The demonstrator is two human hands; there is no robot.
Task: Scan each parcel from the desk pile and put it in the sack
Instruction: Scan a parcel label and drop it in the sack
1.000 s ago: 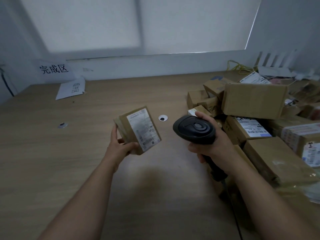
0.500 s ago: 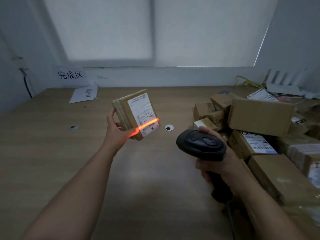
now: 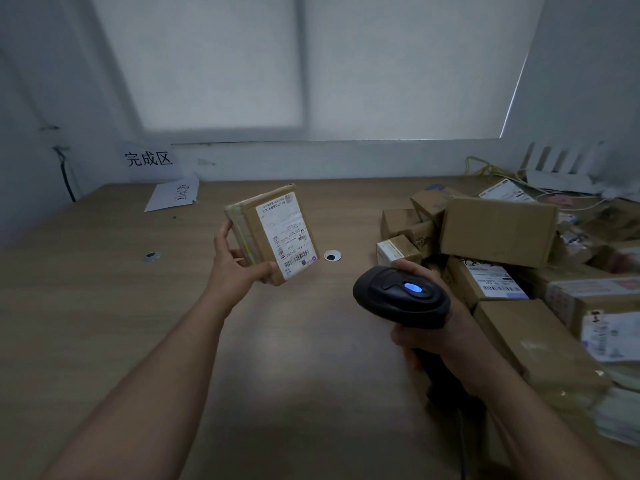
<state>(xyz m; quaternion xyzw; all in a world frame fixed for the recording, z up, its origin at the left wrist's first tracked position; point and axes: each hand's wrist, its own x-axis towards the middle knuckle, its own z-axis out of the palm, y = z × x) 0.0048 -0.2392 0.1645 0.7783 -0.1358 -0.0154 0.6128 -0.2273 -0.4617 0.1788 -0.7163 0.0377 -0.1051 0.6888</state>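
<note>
Head camera, left to right: what is held up left of the white-ringed round cable hole [image 3: 332,255] in the pale wooden desk [image 3: 104,306], and why?

— One left hand [image 3: 235,271] grips one small brown cardboard parcel [image 3: 250,237], thumb at its lower edge, fingers curled round the taped side. It is held clear of the desk, just left of the hole. Its white label [image 3: 287,230] faces the scanner, seemingly so the barcode can be read.

And right of the hole?

— One black handheld barcode scanner [image 3: 401,296], just right of the hole and nearer the camera, nose aimed at the label. One right hand [image 3: 446,341] is wrapped round its handle. One blue lamp [image 3: 413,288] glows on top, which likely signals a read.

The rest?

— Farther right is the heap of brown cardboard boxes [image 3: 498,230]. At least seven show, overlapping and running off frame, so there is no exact tally. They lie beside the right hand, probably for quick picking. No sack is in view.
</note>
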